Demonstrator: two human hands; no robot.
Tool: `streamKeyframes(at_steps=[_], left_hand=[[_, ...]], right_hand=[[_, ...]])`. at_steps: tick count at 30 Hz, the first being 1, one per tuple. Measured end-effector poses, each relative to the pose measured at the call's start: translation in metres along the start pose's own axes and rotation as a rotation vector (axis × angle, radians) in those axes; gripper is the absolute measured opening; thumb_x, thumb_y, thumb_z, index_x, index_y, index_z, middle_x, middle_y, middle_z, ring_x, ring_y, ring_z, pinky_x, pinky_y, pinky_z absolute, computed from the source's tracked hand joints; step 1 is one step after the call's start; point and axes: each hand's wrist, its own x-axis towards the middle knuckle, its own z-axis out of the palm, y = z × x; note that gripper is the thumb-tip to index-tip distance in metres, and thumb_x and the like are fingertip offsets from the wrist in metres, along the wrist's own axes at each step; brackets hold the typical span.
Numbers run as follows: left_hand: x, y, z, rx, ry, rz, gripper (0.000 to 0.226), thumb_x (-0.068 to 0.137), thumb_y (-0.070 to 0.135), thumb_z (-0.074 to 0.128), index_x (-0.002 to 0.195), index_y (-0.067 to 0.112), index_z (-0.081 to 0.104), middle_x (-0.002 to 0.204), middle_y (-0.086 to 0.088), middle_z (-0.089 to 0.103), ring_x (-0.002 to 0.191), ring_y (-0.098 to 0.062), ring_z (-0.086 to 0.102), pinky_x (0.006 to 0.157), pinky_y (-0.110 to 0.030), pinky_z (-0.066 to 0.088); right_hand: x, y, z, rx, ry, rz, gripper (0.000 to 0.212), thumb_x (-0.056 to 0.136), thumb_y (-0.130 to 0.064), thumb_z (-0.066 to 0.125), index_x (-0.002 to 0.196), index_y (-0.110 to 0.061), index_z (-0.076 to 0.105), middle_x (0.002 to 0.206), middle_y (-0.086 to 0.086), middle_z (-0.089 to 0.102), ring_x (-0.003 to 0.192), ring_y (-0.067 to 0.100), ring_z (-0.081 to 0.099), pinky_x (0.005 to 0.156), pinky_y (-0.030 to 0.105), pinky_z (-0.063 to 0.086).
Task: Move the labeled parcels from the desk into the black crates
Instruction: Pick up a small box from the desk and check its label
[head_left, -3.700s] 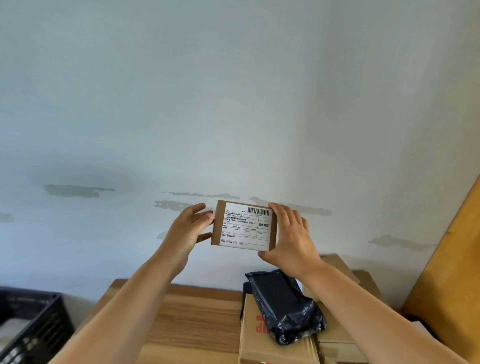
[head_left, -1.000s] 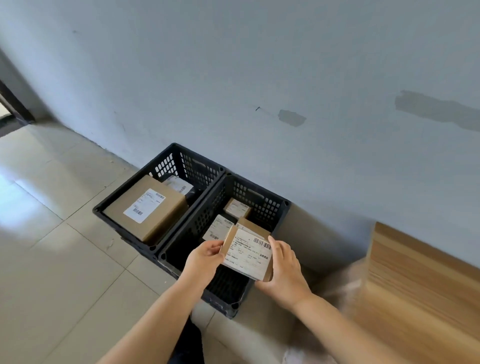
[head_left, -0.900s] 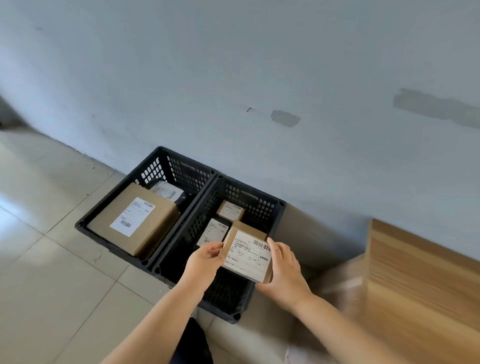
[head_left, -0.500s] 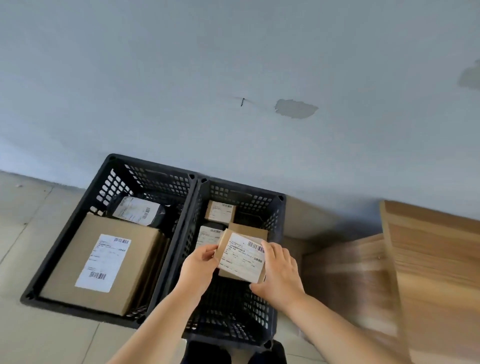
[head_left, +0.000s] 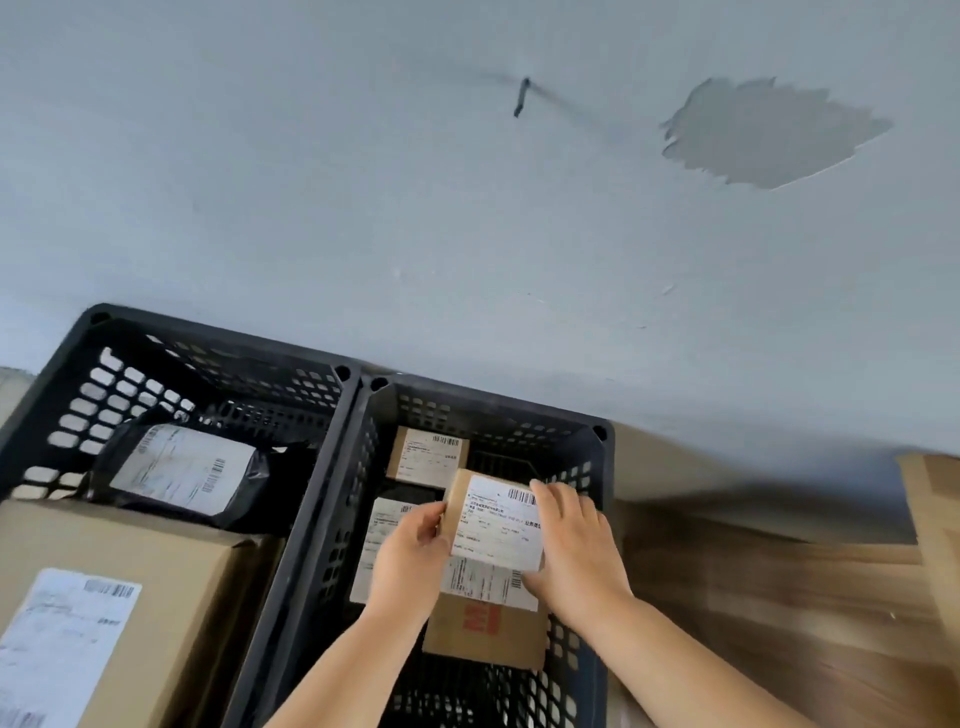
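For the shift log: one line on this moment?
both hands: left hand, right hand | hold small labeled parcel | over right crate | unreleased

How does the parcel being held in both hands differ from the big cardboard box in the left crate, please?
The held parcel is small; the big box nearly spans the left crate. The held parcel is gripped by the left hand and right hand over the right crate; the big box lies loose. Both are brown cardboard with white barcode labels.

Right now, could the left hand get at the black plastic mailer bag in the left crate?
Probably yes, once it lets go: the left hand holds the small cardboard parcel, but the black plastic mailer bag lies uncovered on top, just across the crate wall.
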Motion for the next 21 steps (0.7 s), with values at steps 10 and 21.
streamKeyframes(at_steps=[10, 21], left_hand=[[0.106, -0.034, 0.044, 0.058, 0.030, 0.118, 0.038, 0.094, 0.000, 0.051, 0.126, 0.020, 0.055, 0.109, 0.015, 0.061, 0.110, -0.007, 0.057, 0.091, -0.020, 0.044], [0.145, -0.052, 0.073, 0.316, 0.068, 0.050, 0.042, 0.099, 0.019, 0.046, 0.139, 0.031, 0.044, 0.130, 0.004, 0.059, 0.115, -0.016, 0.056, 0.089, -0.026, 0.047]], right_hand=[[0.077, 0.014, 0.048, 0.006, 0.073, 0.096, 0.105, 0.081, -0.002, 0.070, 0.152, -0.020, -0.006, 0.152, 0.012, -0.007, 0.132, 0.027, 0.024, 0.101, 0.032, 0.043], [0.115, 0.022, 0.108, 0.093, -0.062, 0.184, 0.104, 0.087, 0.004, 0.054, 0.147, -0.019, -0.028, 0.146, 0.013, -0.035, 0.142, 0.041, -0.004, 0.114, 0.043, 0.026]])
